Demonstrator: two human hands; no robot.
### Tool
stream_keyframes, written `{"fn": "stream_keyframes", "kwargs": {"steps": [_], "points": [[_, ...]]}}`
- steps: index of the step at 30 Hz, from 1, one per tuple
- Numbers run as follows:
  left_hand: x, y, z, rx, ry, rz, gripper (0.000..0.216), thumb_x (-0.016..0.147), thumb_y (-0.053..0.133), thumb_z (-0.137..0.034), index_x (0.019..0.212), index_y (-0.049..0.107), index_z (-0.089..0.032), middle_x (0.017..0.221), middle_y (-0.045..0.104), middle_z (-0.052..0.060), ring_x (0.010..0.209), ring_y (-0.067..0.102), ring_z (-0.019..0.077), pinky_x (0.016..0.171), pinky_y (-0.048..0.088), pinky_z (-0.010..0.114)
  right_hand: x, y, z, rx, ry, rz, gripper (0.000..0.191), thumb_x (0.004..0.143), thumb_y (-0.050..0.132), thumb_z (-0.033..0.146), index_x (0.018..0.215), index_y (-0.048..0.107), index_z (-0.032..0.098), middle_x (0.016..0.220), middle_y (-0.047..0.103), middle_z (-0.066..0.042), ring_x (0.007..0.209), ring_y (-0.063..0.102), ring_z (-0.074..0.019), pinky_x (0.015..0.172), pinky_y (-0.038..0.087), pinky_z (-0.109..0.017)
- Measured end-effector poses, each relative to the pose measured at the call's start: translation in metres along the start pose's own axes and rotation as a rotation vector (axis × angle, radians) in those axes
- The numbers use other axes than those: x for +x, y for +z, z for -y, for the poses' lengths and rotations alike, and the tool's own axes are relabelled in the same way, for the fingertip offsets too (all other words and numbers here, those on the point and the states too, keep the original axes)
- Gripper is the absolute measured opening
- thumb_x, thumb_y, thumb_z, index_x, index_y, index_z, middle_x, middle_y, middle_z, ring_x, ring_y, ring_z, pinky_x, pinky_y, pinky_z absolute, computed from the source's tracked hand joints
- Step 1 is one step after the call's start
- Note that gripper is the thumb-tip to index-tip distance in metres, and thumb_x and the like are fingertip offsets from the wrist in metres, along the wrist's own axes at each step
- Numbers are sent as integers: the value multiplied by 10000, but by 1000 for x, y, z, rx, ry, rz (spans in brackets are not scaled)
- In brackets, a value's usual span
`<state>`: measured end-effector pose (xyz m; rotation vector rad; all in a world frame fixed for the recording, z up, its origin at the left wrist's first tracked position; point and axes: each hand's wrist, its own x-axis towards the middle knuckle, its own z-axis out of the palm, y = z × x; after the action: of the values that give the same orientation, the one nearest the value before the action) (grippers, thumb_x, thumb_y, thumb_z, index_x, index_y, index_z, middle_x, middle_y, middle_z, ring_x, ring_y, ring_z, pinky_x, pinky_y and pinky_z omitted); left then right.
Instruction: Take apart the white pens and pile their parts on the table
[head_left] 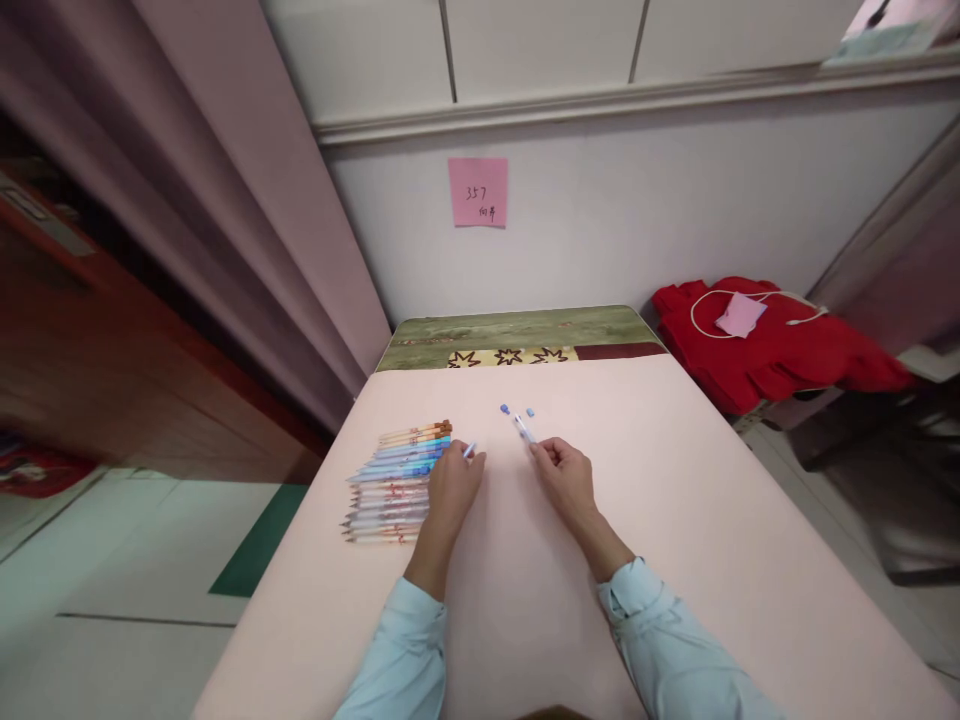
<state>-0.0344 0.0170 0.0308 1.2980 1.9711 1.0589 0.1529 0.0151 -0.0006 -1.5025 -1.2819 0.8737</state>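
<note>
Pinched in the grip of the right hand [564, 475] is one thin, pale pen [525, 432], pointing up toward eleven o'clock. The left hand [452, 480] seems to have its fingers closed on a small blue-white piece [470, 450]. Call the spot between the two hands the middle of the clock. At nine o'clock, a row of pens [394, 490] lies flat on the pale surface [720, 560]: brown-ended ones farthest away, blue ones next, and whitish ones with red marks nearest. At twelve o'clock sits a dark blue bit [504, 408], and near one o'clock a lighter blue bit [530, 412]. I think the row is mostly laid out, with the pens side by side. The pen in the right hand and the two bits are outside it. The left hand hides some pen ends, so I cannot count them all. Fingers cover the back of the held pen. I cannot tell if the bits are caps. The blue sleeves [409, 640] are cut off at six o'clock.
</note>
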Motion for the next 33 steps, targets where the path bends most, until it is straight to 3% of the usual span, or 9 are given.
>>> {"fn": "stream_keyframes", "kwargs": {"steps": [4,6,11,14,17,22,24,28,33], "points": [[0,10,1,35,-3,-40,222,574,706,-122,525,518,-228,519,493,12,723,580,255,648,311,277,-1,0,-3,149,-21,4,363,809,592,545,805,682,193,596,583,3,542,497,-145,508,370,-243],[0,13,-2,-93,-53,-42,240,554,688,-90,493,497,-221,479,455,-1,665,569,228,601,301,262,-1,0,-3,312,24,37,380,809,592,544,899,669,183,651,602,-13,561,524,-147,511,407,-244],[-10,23,-20,-551,-214,193,212,653,724,-282,615,535,-191,424,349,-83,362,303,72,431,178,212,0,-2,7,611,116,175,334,803,593,526,852,575,197,748,613,-24,595,555,-135,556,464,-253],[-21,31,-32,-673,-246,298,303,666,745,-363,656,496,-190,431,293,-114,332,224,39,381,117,195,-2,-5,14,661,121,217,279,802,588,475,832,565,198,640,535,29,496,447,-97,464,365,-217],[-28,36,-38,-881,-342,500,383,639,793,-324,643,433,-194,453,255,-128,343,216,21,359,103,178,-5,-8,17,661,158,251,315,787,614,475,919,626,189,577,497,59,439,377,-83,420,283,-218],[-31,42,-37,-1049,-479,668,300,681,767,-244,730,480,-169,466,237,-134,358,191,12,345,106,156,-5,-11,15,549,40,223,353,713,729,461,933,722,185,897,713,-53,862,630,-207,778,474,-318],[-32,44,-36,-1074,-492,692,281,705,750,-246,744,483,-170,468,227,-134,356,183,12,341,104,153,-4,-11,13,522,41,208,333,693,751,445,896,727,182,923,724,-67,911,636,-232,842,470,-354],[-35,50,-38,-1093,-475,686,269,738,736,-290,757,498,-167,473,235,-127,357,201,21,345,124,155,0,-10,7,554,57,117,329,671,764,452,831,700,171,839,713,-55,823,638,-212,791,480,-338],[-28,58,-39,-1325,-361,546,220,785,664,-349,802,543,-166,547,421,-57,462,426,76,441,344,201,4,-7,0,543,64,46,312,753,662,485,826,638,183,770,695,-48,758,631,-200,733,474,-319]]}}
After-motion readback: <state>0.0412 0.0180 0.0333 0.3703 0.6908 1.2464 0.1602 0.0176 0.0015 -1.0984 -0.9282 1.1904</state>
